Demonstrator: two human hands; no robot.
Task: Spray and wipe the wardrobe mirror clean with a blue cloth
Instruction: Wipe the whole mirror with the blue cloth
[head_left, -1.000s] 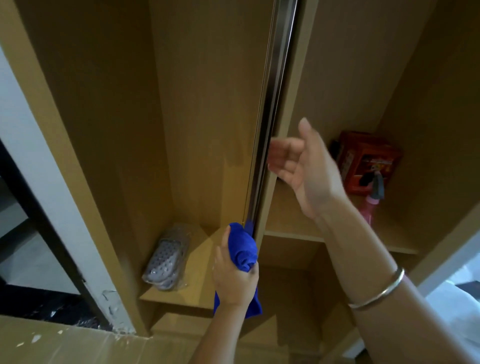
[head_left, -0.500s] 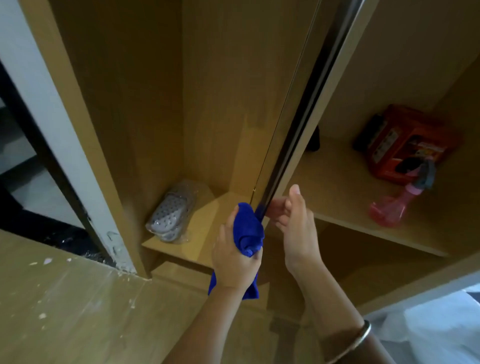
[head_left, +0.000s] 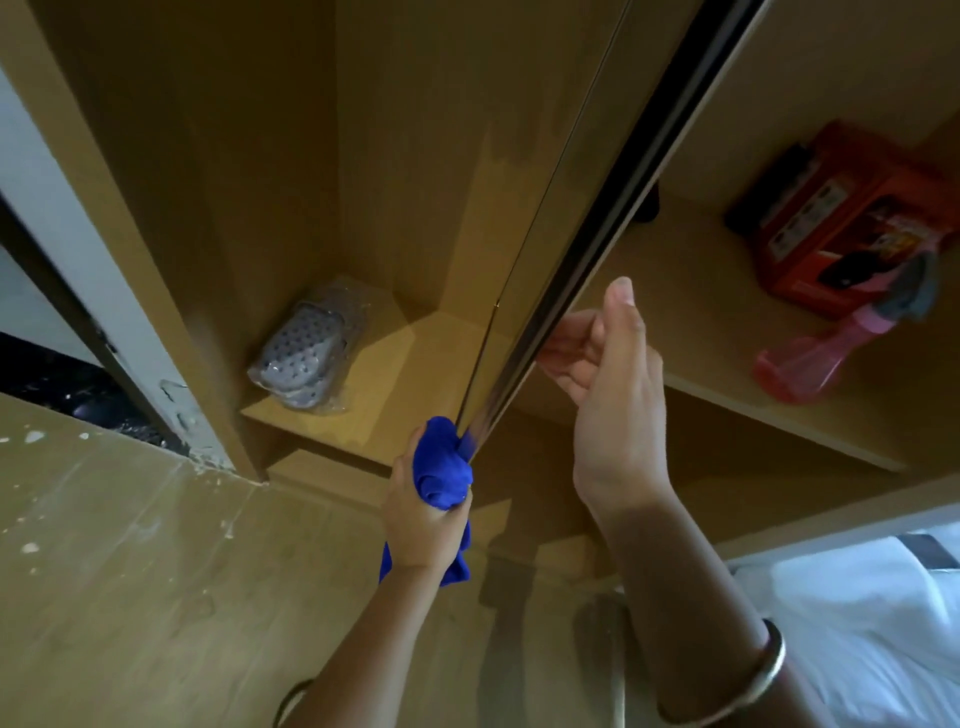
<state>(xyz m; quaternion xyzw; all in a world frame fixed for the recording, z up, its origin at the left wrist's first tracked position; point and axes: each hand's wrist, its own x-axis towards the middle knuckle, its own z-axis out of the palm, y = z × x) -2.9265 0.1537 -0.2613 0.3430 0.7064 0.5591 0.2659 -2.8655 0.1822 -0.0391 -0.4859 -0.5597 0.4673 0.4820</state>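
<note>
The wardrobe's sliding door (head_left: 623, 171) appears edge-on as a dark metal strip running from the top right down to the centre. My left hand (head_left: 421, 525) grips a bunched blue cloth (head_left: 441, 467) and presses it against the lower end of that strip. Higher up, my right hand (head_left: 613, 395) has its fingers curled onto the door's edge, thumb pointing up. A pink spray bottle (head_left: 810, 364) lies on its side on the right shelf, apart from both hands. The mirror face itself cannot be made out from this angle.
A red box (head_left: 841, 218) sits on the right shelf (head_left: 675, 291) behind the bottle. A grey perforated item in clear wrap (head_left: 306, 353) lies on the low left shelf. Wooden floor (head_left: 130, 571) spreads at lower left, white bedding (head_left: 857, 623) at lower right.
My right hand came down from mid-air and hooked its fingers on the door's edge. My left hand kept the cloth at the strip's lower end. The view tilted downward.
</note>
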